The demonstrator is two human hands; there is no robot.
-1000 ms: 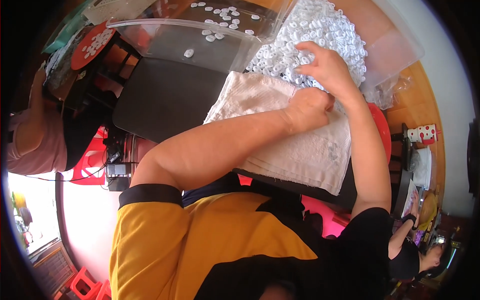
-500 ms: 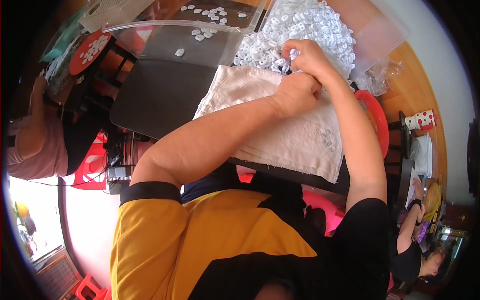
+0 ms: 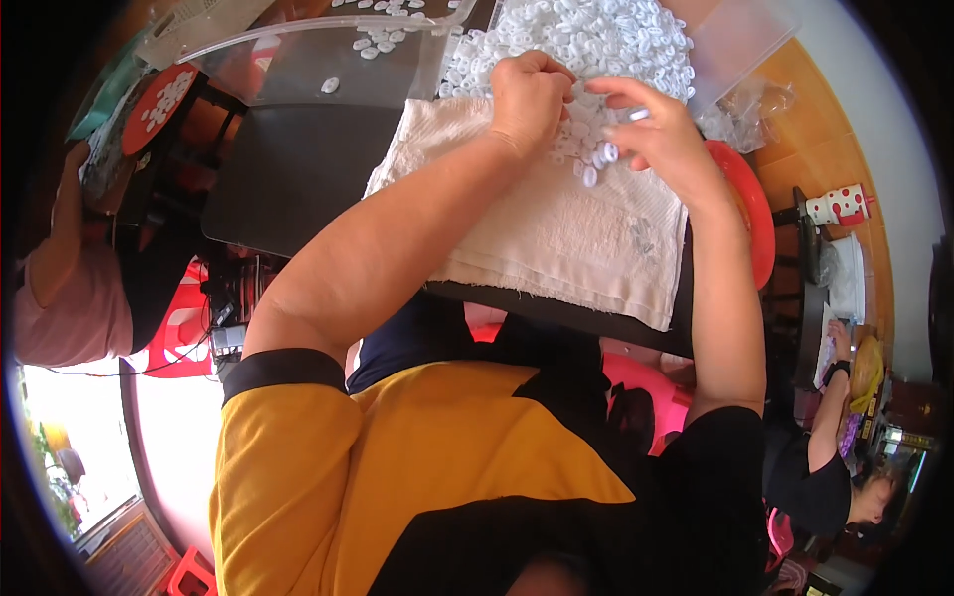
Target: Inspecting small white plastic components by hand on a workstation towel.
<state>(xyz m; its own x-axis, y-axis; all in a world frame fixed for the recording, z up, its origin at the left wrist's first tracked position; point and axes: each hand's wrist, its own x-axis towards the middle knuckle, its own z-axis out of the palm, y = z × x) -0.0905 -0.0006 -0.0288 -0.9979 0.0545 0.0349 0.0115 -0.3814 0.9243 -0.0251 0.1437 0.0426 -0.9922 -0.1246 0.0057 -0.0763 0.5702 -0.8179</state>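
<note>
Small white oval plastic pieces with holes form a large pile (image 3: 596, 45) on the far side of the table. In front of it lies a folded cream towel (image 3: 556, 238). Over the towel's far part, my right hand (image 3: 661, 144) has its fingers spread, with loose white pieces (image 3: 590, 176) dropping or lying just below them and one against a finger. Beside it, at the pile's near edge, my left hand (image 3: 530, 97) is closed with curled fingers. Whatever it may be holding is hidden from this side.
A clear plastic tray (image 3: 298, 60) with scattered white pieces stands at the far left on the dark table (image 3: 298, 179). Right of the towel are a red basin (image 3: 750, 214) and crumpled clear plastic (image 3: 750, 114). Other people sit at the left (image 3: 75, 288) and right (image 3: 820, 477).
My right hand has come back from the pile over the towel and opened, letting white pieces loose. My left hand has moved away from it, left and farther forward.
</note>
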